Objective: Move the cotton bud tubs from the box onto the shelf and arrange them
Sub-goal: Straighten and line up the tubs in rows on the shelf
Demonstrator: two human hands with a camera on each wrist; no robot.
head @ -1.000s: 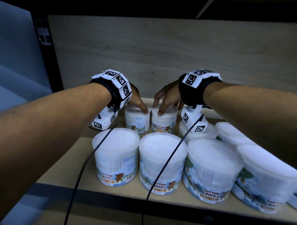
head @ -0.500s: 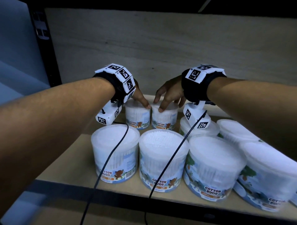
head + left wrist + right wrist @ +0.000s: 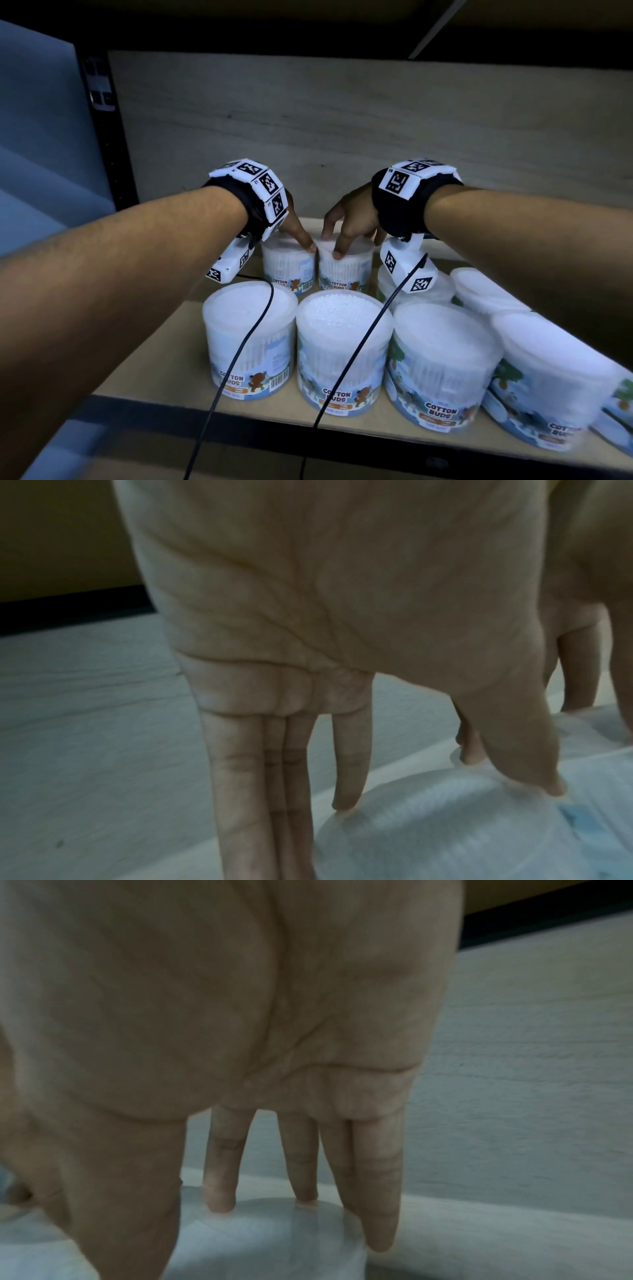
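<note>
Two small cotton bud tubs stand side by side at the back of the shelf (image 3: 147,342). My left hand (image 3: 298,233) grips the left tub (image 3: 287,270) from above, its thumb (image 3: 514,737) on the near rim and its fingers (image 3: 246,777) down the far side of the tub (image 3: 445,831). In the same way my right hand (image 3: 346,222) holds the right tub (image 3: 346,270): the thumb (image 3: 120,1191) sits in front and the fingers (image 3: 377,1191) reach over the lid (image 3: 267,1240). Both tubs rest on the board.
A front row of larger tubs (image 3: 250,339), (image 3: 342,349), (image 3: 442,363) runs along the shelf edge, with more to the right (image 3: 555,377). Another tub (image 3: 479,291) stands behind them. A black upright (image 3: 102,137) bounds the left; bare board lies left of the tubs.
Both hands stay on top of the two back tubs. The head view has shifted a little; the tubs show no clear movement.
</note>
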